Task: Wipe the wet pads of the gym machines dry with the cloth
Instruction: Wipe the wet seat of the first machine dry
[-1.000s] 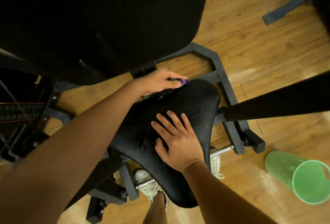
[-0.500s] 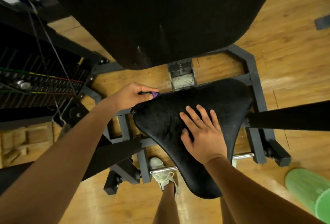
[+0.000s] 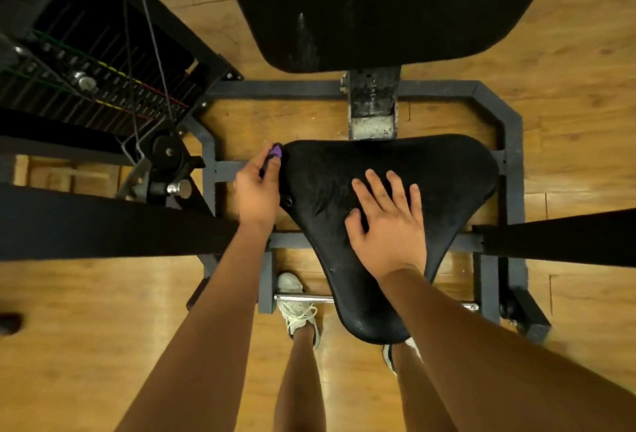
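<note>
Both hands meet the seat pad [image 3: 430, 173]: left hand [image 3: 256, 190] pinches purple cloth [image 3: 276, 151] at its edge, right hand [image 3: 389, 225] lies flat.

The wooden plank floor [image 3: 568, 53] carries the machine's grey steel frame [image 3: 512, 163], its bars lying flat on the boards. Two pale trainers [image 3: 292, 307] stand on the floor at the frame's near end: one beside a chrome bar [image 3: 309, 298], the other half hidden beneath the seat pad [image 3: 447, 173].

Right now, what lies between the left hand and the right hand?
Only bare seat pad, in the head view: the left hand grips the cloth at its edge, the right hand rests flat on it.
</note>
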### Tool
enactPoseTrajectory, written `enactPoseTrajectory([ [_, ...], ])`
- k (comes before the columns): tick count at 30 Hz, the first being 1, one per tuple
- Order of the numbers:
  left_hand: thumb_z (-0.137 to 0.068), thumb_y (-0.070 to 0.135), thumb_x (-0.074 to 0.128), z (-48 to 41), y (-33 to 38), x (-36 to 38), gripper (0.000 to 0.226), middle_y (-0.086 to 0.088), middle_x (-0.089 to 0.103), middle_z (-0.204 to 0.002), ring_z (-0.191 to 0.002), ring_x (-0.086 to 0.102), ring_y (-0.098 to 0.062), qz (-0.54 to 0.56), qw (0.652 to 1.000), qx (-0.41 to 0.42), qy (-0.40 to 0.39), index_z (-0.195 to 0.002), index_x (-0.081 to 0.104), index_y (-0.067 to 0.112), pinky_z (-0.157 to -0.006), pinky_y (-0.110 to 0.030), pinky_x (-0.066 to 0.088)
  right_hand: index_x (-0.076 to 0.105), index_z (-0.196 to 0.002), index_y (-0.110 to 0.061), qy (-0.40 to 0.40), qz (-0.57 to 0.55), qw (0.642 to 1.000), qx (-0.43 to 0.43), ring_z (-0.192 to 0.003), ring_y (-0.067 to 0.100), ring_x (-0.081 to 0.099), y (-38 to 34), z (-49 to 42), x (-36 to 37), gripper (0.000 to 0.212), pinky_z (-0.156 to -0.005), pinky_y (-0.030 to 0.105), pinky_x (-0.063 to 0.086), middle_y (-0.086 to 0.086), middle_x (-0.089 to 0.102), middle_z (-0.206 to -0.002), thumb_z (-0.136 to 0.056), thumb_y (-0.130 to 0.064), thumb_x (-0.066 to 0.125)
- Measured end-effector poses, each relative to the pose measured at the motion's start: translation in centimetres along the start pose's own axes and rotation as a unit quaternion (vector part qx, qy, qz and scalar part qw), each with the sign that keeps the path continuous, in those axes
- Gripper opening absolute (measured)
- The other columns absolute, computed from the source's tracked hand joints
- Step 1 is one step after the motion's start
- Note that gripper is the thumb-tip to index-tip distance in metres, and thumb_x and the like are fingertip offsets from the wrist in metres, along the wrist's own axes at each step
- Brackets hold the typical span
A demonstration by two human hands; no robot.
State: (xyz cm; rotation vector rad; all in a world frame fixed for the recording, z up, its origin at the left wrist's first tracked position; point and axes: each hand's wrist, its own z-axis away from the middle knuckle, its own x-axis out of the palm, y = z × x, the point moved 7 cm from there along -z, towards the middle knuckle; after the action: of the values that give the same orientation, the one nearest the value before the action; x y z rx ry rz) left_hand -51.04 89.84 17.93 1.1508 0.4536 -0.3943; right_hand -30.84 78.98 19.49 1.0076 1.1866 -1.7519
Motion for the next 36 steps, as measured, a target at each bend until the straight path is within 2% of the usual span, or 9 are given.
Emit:
enactPoseTrajectory([
  [6,-0.099,0.017,0.057,2.4,-1.4,0.1,0.038,0.0,0.061,-0.135,-0.127,0.053,-0.006,0.105,0.989,-0.046,0.098,-0.137,0.058,0.009,-0.111,-0.028,0.041,0.044,-0.145,-0.026,0.012,-0.001,1.0,-0.018,-0.147,0.024,0.02,-0.1,0.2,0.1,0.049,-0.12,0.05,0.009,-0.002,0.037,-0.154,-0.098,-0.038,0.034],
  [9,-0.1,0.017,0.056,3.6,-1.3,0.5,0.039,0.001,0.059,-0.137,-0.127,0.051,-0.004,0.127,0.981,-0.048,0.14,-0.138,0.057,0.01,-0.11,-0.021,0.039,0.045,-0.144,-0.026,0.023,0.005,0.999,-0.024,-0.146,0.024,0.021,0.0,0.3,0.2,0.049,-0.12,0.05,0.01,-0.002,0.038,-0.153,-0.098,-0.038,0.033],
  [13,-0.1,0.014,0.055,5.4,-1.5,1.2,0.041,-0.001,0.052,-0.145,-0.132,0.044,-0.003,0.167,0.974,-0.041,0.145,-0.141,0.052,0.01,-0.113,-0.022,0.036,0.046,-0.144,-0.026,0.033,0.005,0.999,-0.025,-0.146,0.025,0.022,0.0,0.1,0.2,0.05,-0.12,0.05,0.011,-0.003,0.039,-0.153,-0.098,-0.038,0.031],
  [15,-0.101,0.012,0.053,6.6,-1.8,1.4,0.044,-0.001,0.045,-0.151,-0.134,0.039,0.001,0.178,0.972,-0.036,0.15,-0.144,0.047,0.009,-0.111,-0.015,0.033,0.046,-0.144,-0.026,0.036,0.008,0.999,-0.028,-0.146,0.025,0.023,0.0,0.3,0.3,0.05,-0.12,0.051,0.012,-0.002,0.039,-0.153,-0.098,-0.039,0.031],
  [21,-0.101,0.01,0.052,11.1,-2.6,2.9,0.044,0.0,0.038,-0.156,-0.138,0.034,0.0,0.243,0.959,-0.051,0.139,-0.145,0.046,0.01,-0.113,-0.018,0.032,0.046,-0.143,-0.026,0.045,0.022,0.998,-0.033,-0.146,0.024,0.024,0.0,0.4,0.4,0.05,-0.12,0.05,0.013,-0.003,0.039,-0.153,-0.097,-0.039,0.031],
  [26,-0.1,0.02,0.054,16.8,-4.3,4.5,0.042,-0.001,0.054,-0.144,-0.134,0.048,-0.012,0.326,0.931,-0.115,0.12,-0.142,0.052,0.014,-0.113,-0.043,0.04,0.045,-0.144,-0.026,0.046,0.034,0.998,-0.041,-0.145,0.024,0.024,-0.3,0.4,0.3,0.051,-0.119,0.05,0.014,-0.003,0.039,-0.153,-0.096,-0.039,0.03],
  [32,-0.101,0.014,0.053,23.8,-6.3,4.3,0.037,0.016,0.066,-0.115,-0.115,0.061,-0.003,0.344,0.933,-0.108,0.018,-0.138,0.056,0.013,-0.106,-0.035,0.047,0.038,-0.148,-0.021,0.02,0.043,0.997,-0.056,-0.147,0.027,0.02,-0.9,1.0,0.3,0.052,-0.118,0.051,0.013,0.002,0.031,-0.157,-0.099,-0.032,0.03],
  [34,-0.102,0.014,0.052,26.0,-7.1,3.2,0.037,0.011,0.067,-0.114,-0.108,0.06,0.0,0.321,0.943,-0.084,-0.004,-0.139,0.056,0.013,-0.102,-0.023,0.047,0.033,-0.15,-0.017,-0.002,0.059,0.997,-0.055,-0.148,0.028,0.017,-1.3,1.9,0.6,0.051,-0.118,0.05,0.015,0.005,0.026,-0.159,-0.101,-0.029,0.028],
  [36,-0.103,0.016,0.05,28.5,-8.0,1.4,0.038,0.004,0.064,-0.121,-0.108,0.058,-0.001,0.315,0.946,-0.074,-0.002,-0.141,0.053,0.018,-0.101,-0.021,0.045,0.03,-0.151,-0.015,-0.024,0.068,0.997,-0.042,-0.148,0.029,0.015,-2.0,3.7,0.8,0.051,-0.118,0.05,0.015,0.008,0.022,-0.16,-0.102,-0.027,0.028],
])
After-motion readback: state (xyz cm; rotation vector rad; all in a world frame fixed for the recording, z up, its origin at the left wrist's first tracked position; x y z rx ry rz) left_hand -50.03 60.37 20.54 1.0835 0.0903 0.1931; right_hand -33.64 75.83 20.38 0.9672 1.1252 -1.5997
